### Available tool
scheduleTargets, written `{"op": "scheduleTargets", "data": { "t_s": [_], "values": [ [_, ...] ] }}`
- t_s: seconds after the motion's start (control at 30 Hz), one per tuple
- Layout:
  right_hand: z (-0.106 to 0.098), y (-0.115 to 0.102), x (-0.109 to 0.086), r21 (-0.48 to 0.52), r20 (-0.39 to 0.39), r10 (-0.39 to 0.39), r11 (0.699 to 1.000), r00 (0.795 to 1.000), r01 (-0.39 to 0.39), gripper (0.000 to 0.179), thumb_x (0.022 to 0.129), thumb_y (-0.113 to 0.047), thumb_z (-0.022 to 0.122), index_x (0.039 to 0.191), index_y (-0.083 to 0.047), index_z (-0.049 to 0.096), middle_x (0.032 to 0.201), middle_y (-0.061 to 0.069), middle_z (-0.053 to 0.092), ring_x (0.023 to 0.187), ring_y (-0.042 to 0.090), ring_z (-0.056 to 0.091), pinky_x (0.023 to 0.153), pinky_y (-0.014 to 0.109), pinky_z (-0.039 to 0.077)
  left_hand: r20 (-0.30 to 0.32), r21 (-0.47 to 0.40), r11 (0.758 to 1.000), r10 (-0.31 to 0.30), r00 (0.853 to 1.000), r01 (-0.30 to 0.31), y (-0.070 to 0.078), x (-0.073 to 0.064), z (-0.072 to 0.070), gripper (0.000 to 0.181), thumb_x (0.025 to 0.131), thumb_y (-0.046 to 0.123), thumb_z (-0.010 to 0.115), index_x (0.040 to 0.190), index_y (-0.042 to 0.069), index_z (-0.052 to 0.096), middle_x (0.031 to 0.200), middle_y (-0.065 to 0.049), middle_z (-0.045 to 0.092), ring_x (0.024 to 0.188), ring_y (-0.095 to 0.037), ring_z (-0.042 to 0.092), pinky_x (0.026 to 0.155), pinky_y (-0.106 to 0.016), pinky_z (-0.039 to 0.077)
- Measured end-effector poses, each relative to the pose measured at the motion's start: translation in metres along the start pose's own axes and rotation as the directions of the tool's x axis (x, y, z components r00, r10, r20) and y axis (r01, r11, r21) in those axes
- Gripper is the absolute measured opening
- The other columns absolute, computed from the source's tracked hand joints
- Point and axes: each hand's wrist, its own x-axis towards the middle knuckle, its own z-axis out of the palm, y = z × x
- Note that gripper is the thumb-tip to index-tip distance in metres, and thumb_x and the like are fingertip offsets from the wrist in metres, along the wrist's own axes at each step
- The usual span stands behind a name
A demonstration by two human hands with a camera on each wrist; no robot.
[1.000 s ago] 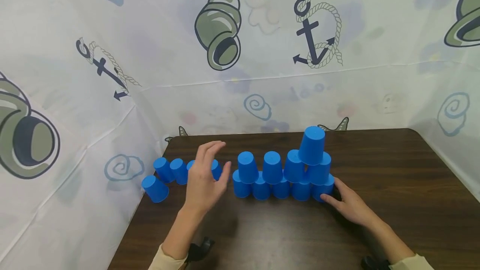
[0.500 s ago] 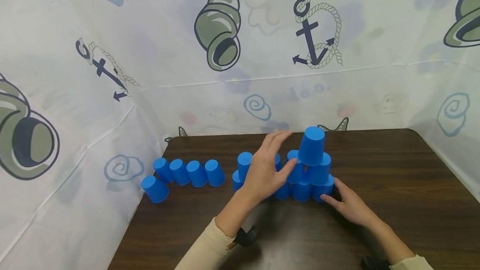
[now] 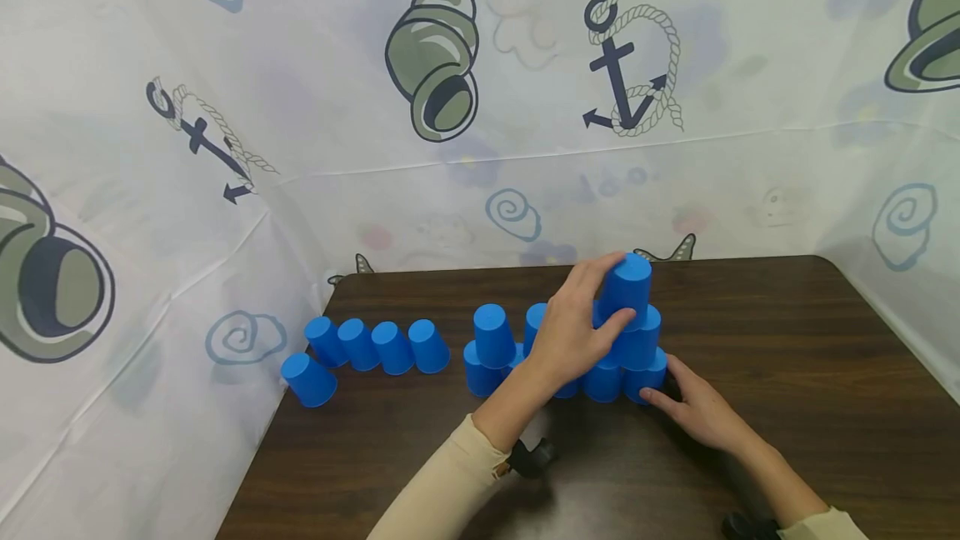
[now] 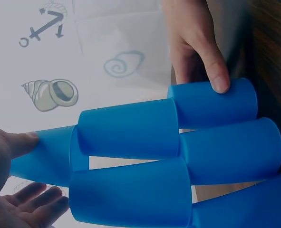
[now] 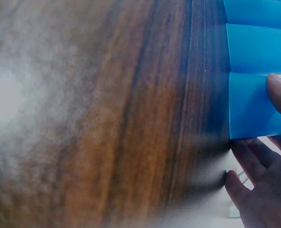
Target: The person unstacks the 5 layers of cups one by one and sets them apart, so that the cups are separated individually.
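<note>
Fingers of your left hand (image 3: 573,332) curl round the top cup (image 3: 625,288) of the cup pile (image 3: 600,357) near the table's (image 3: 787,407) back edge. Lift straight up, slowly. Your right hand (image 3: 693,407) presses straight fingers on the bottom cup (image 3: 651,377).

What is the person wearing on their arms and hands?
Both hands are bare, with no gloves or rings showing. The left hand comes out of a long cream sleeve that ends at the wrist, and a small black device sits under that wrist. The right hand has the same cream sleeve cuff at the picture's bottom edge, with another black device beside it.
</note>
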Motion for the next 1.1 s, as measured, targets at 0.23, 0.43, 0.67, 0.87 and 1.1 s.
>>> {"op": "scheduleTargets", "data": {
  "t_s": [0.23, 0.43, 0.67, 0.87, 1.1],
  "values": [
    [0.0, -0.001, 0.0, -0.003, -0.002, -0.004, 1.0, 1.0, 0.004, 0.077, 0.097, -0.047, 0.057, 0.15, 0.0, 0.026, 0.145, 0.031, 0.04, 0.129, 0.053, 0.042, 0.096, 0.071, 0.036, -0.02, -0.003, 1.0, 0.002, 1.0, -0.002, -0.001, 0.0, 0.002, 0.067, 0.092, 0.02, 0.071, 0.149, 0.019, 0.036, 0.142, -0.006, 0.049, 0.122, -0.018, 0.057, 0.092, -0.03, 0.052],
    [0.0, -0.001, 0.0, -0.006, -0.005, -0.007, 1.0, 1.0, 0.007, 0.076, 0.097, -0.046, 0.057, 0.15, 0.0, 0.027, 0.145, 0.031, 0.04, 0.129, 0.052, 0.041, 0.097, 0.071, 0.036, -0.034, -0.015, 0.999, 0.031, 0.999, -0.031, -0.001, -0.004, -0.005, 0.064, 0.092, 0.019, 0.07, 0.148, 0.02, 0.038, 0.139, -0.005, 0.05, 0.121, -0.017, 0.056, 0.092, -0.028, 0.052],
    [0.002, -0.001, -0.002, -0.026, -0.019, -0.01, 1.0, 1.0, 0.01, 0.076, 0.097, -0.046, 0.058, 0.148, 0.002, 0.029, 0.144, 0.032, 0.04, 0.129, 0.053, 0.04, 0.097, 0.071, 0.035, -0.11, -0.043, 0.997, 0.063, 0.992, -0.068, 0.006, -0.026, -0.044, 0.061, 0.091, 0.014, 0.071, 0.145, 0.016, 0.043, 0.135, -0.007, 0.051, 0.116, -0.017, 0.058, 0.087, -0.031, 0.055],
    [0.002, 0.0, -0.001, -0.041, -0.016, 0.011, 0.999, 1.0, -0.011, 0.079, 0.096, -0.05, 0.057, 0.148, 0.003, 0.028, 0.145, 0.033, 0.039, 0.13, 0.054, 0.038, 0.098, 0.071, 0.034, -0.228, -0.077, 0.997, -0.01, 0.974, -0.007, 0.005, -0.059, -0.1, 0.062, 0.086, 0.006, 0.075, 0.141, 0.014, 0.048, 0.134, -0.007, 0.053, 0.122, -0.022, 0.055, 0.089, -0.038, 0.054],
    [0.002, -0.001, 0.0, -0.053, -0.01, 0.024, 0.998, 1.0, -0.025, 0.081, 0.096, -0.052, 0.056, 0.148, 0.003, 0.028, 0.145, 0.033, 0.039, 0.13, 0.054, 0.038, 0.098, 0.071, 0.034, -0.398, 0.054, 0.98, -0.155, 0.904, 0.192, -0.025, -0.118, -0.157, 0.07, 0.08, 0.007, 0.081, 0.141, 0.021, 0.05, 0.134, -0.002, 0.055, 0.117, -0.021, 0.058, 0.085, -0.047, 0.055]
  ]
}}
